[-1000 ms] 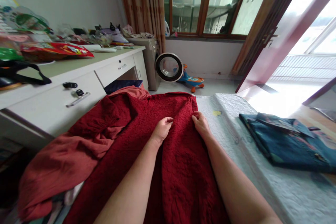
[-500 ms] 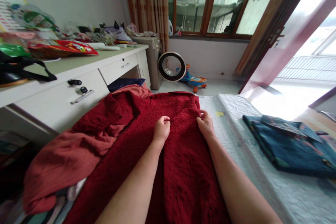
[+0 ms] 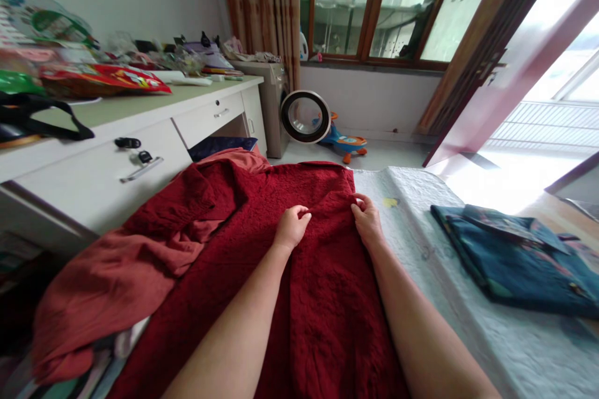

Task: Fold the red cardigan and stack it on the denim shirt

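Observation:
A dark red textured garment is spread over the pale bed cover, with a long strip of it lying folded over along its right part. My left hand is closed in a pinch on the cloth near the strip's upper left side. At the right edge, my right hand pinches the garment between thumb and fingers. The fabric between my hands is slightly raised in creases. A sleeve of the garment stretches out to the left, over a pile of salmon-coloured cloth.
Folded blue denim clothing lies on the bed cover at right. Along the left stands a white desk crowded with items. Beyond the bed are a washing machine with its round door open and a blue ride-on toy.
My left hand has shifted slightly right along the cloth, its thumb and fingers pressed closer together. My right hand keeps its hold at the edge. The view has turned very slightly.

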`<state>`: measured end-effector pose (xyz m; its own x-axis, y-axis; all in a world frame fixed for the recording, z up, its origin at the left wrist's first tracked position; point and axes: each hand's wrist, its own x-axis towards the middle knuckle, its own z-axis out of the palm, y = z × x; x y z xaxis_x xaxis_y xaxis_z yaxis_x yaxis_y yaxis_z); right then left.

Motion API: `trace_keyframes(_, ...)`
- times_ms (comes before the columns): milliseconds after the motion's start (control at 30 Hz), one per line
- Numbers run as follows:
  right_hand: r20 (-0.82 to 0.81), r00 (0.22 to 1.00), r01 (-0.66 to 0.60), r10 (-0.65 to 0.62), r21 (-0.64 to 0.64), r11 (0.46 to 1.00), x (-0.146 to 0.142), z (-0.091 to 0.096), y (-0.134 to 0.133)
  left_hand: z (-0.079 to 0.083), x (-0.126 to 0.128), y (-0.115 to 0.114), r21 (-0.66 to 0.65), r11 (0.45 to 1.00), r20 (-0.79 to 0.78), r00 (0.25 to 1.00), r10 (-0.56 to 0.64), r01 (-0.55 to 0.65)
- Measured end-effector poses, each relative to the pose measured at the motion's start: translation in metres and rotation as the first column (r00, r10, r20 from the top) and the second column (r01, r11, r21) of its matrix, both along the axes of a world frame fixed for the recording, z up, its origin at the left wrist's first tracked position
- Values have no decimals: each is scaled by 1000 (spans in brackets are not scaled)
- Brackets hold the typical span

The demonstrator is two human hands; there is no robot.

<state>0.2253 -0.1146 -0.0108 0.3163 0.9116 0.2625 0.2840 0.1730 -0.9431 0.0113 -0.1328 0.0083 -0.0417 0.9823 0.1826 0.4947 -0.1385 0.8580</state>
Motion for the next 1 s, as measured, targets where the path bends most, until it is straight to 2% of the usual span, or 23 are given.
trace_keyframes(67,10,1000,20,-20,15,1000,1,-1,1,4,1,-4,-11,998,-114,992,60,-62)
trace_keyframes(167,62,998,30,-30,-2,1000,2,-3,2,9,3,-7,-45,990,-348,931,112,-136)
trace_keyframes(267,117,993,22,-18,-37,999,2,-4,2,12,4,-8,-55,991,-417,905,86,-120)
trace_keyframes(433,168,985,-26,26,-5,1000,-1,-1,-1,12,2,-5,26,999,-340,939,39,-32)
trace_keyframes(533,202,979,-29,26,11,1000,0,3,-2,10,2,-4,95,994,-109,993,-36,46)
trace_keyframes(600,225,974,-7,2,24,1000,1,4,-4,10,3,-3,102,992,51,995,-82,76)
trace_keyframes(667,262,965,12,-20,28,1000,2,6,-5,11,3,-5,66,997,69,997,-43,39)
trace_keyframes(733,343,939,26,-26,6,1000,1,8,-8,14,3,-9,0,998,-109,992,63,-63)
trace_keyframes(767,397,917,36,-31,-5,999,0,9,-9,17,3,-12,-7,992,-242,963,118,-123)
trace_keyframes(833,505,861,64,-60,9,998,-2,13,-12,22,5,-18,68,981,-462,866,191,-180)
trace_keyframes(900,577,812,60,-86,64,996,-4,16,-14,28,9,-23,194,975,-555,807,202,-111)
trace_keyframes(1000,646,763,-49,-3,62,997,-7,18,-17,31,21,-27,257,961,-604,794,76,104)
